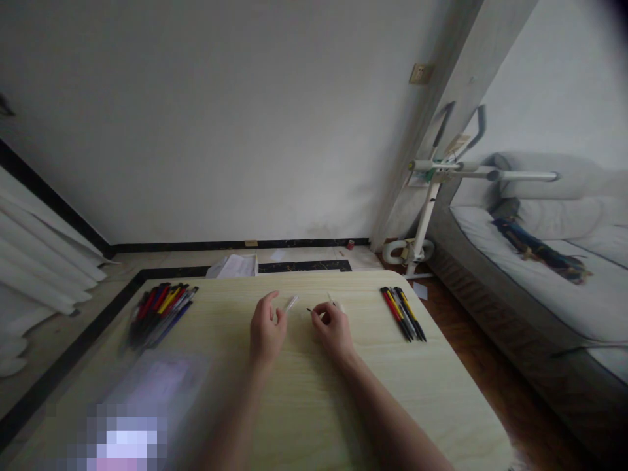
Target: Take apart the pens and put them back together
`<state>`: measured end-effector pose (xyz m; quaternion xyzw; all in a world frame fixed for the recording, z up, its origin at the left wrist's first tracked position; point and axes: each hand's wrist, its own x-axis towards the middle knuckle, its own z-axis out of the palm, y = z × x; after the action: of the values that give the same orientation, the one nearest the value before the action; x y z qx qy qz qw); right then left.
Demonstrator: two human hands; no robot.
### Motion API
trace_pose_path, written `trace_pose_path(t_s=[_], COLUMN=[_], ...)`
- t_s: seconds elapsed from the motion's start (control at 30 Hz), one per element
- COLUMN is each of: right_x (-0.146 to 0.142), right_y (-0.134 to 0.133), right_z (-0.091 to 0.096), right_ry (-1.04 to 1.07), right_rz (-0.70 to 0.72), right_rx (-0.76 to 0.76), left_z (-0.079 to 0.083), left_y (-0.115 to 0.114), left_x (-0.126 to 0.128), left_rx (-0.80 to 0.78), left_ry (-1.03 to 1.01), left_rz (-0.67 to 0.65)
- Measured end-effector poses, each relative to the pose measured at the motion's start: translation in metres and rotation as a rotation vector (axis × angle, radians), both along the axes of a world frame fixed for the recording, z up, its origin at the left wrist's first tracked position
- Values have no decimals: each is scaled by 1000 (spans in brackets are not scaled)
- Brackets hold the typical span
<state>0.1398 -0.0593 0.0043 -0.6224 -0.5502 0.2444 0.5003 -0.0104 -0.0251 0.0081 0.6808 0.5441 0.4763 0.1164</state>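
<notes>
My left hand point(267, 328) is over the table with thumb and fingers curved apart. Just beyond its thumb is a clear pen barrel point(292, 303); I cannot tell whether the thumb touches it. My right hand point(332, 326) pinches a thin pen part, whose dark tip point(309, 310) sticks out to the left of the fingers. Behind the right knuckles, small pale and dark pieces point(335, 302) show partly, too small to name. To the right, several pens point(403, 314) with red, grey and yellow barrels lie side by side.
A larger pile of mixed pens point(164, 311) lies on the left of the wooden table point(294, 418). A blurred clear plastic bag point(157, 383) is at the front left. Beyond the table are papers in a box point(238, 266), exercise equipment point(424, 222) and a sofa point(540, 261).
</notes>
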Motion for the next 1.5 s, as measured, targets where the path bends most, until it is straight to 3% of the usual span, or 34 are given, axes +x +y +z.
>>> trace_pose_path(t_s=[0.3,0.8,1.07,1.27,1.5], right_x=[-1,-1,0,0,-1], right_y=[1,1,1,0,1], right_z=[-2,-1,-1,0,-3], right_ry=[-7,4,2,12,13], right_rz=[-5,-3,-10,-10,-27], right_rx=[-13,11,-4,-9,22], left_z=[1,0,-3,-4,-8], left_y=[1,-2,0,3,3], left_x=[-3,-2,-2,2,9], left_rx=[18,3,20,47,86], left_ry=[1,29,75,187,325], left_rz=[24,-94,-74,-191,-197])
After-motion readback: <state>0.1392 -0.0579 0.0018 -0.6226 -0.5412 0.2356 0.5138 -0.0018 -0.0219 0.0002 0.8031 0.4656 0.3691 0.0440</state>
